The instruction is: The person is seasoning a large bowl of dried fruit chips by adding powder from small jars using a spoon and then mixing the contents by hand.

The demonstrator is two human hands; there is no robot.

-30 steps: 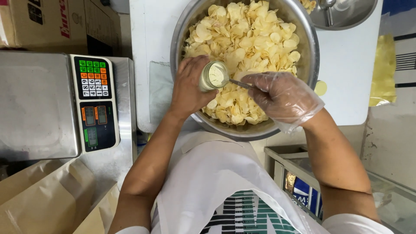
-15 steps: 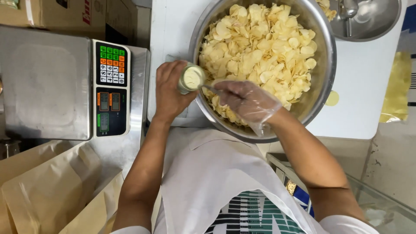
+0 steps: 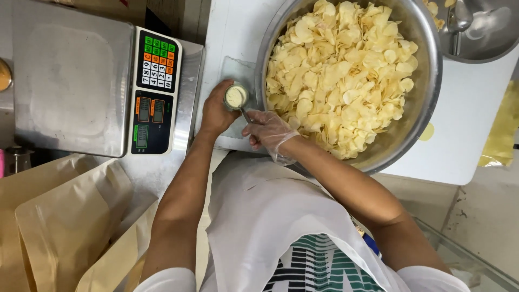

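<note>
Your left hand [image 3: 216,111] is closed around a small round jar [image 3: 235,97] of pale powder, held upright just left of the large steel bowl [image 3: 430,81] of chips [image 3: 340,75]. Your right hand [image 3: 267,132], in a thin clear glove, pinches a slim metal spoon [image 3: 246,114] whose tip sits in the jar's mouth. The jar is above the white counter [image 3: 232,32]. A weighing scale [image 3: 157,89] with coloured keys stands to the left, and brown paper bags [image 3: 65,227] lie below it.
</note>
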